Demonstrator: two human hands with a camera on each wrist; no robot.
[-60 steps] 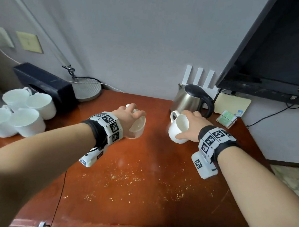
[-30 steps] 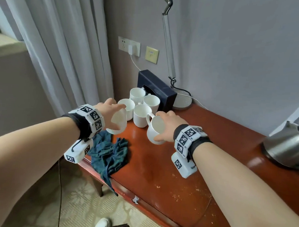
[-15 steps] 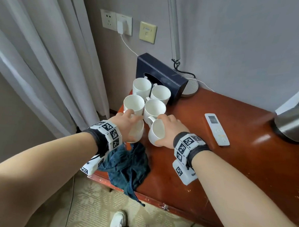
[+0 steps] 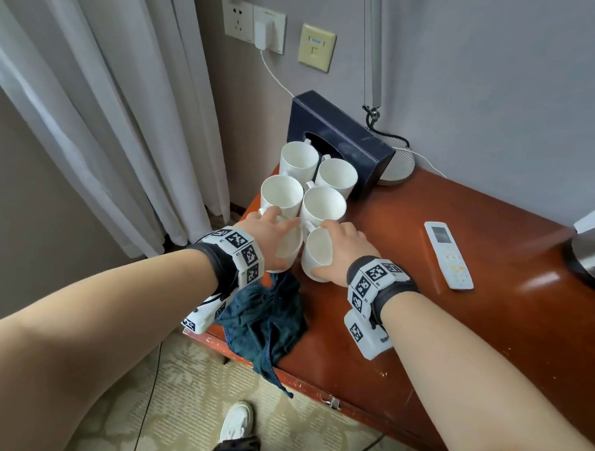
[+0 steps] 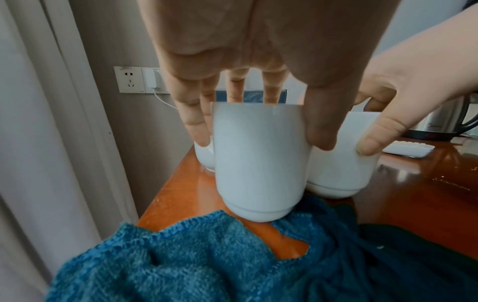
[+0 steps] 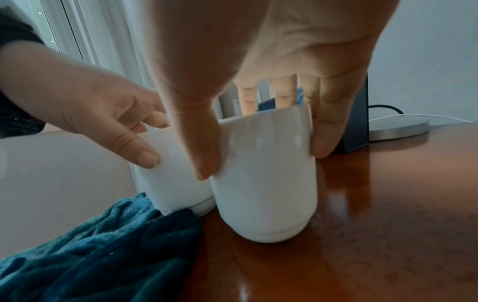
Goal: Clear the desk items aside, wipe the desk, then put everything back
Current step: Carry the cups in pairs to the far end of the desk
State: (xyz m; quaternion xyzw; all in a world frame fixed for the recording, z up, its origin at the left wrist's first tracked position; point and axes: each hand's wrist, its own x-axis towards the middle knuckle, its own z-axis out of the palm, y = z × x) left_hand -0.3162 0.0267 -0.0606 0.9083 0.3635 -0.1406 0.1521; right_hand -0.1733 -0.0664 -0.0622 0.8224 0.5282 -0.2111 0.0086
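Both hands have come down and in since half a second ago, so the two carried mugs now sit low at the near edge of the white cluster instead of hovering in front of it. At centre frame in the head view, the left hand (image 4: 267, 229) grasps a plain white ceramic mug (image 4: 286, 250) from above, fingers down its far side and thumb on the near wall. The right hand (image 4: 343, 247) grips a second white ceramic mug (image 4: 317, 255) the same way, just beside the first. Behind them, four more white mugs (image 4: 303, 184) stand packed together in front of a dark blue tissue box (image 4: 340, 142) at the upper middle.

From the left wrist view, the left mug's base hangs just over the glossy red-brown wooden desk (image 4: 490, 302), right at the rim of a crumpled teal fleece cloth (image 5: 181, 255) that spills off the lower-left corner. I cannot tell whether it has touched down yet. In the right wrist view, the right mug looks seated or very nearly so.

The worry, as I see it, is the left mug landing half on the cloth: it would stand tilted and could tip toward the desk edge on release. Pulling the cloth out later for wiping could drag that mug with it. The mugs are also tight enough to knock together, and a white remote control (image 4: 448, 255) lies near the right forearm.
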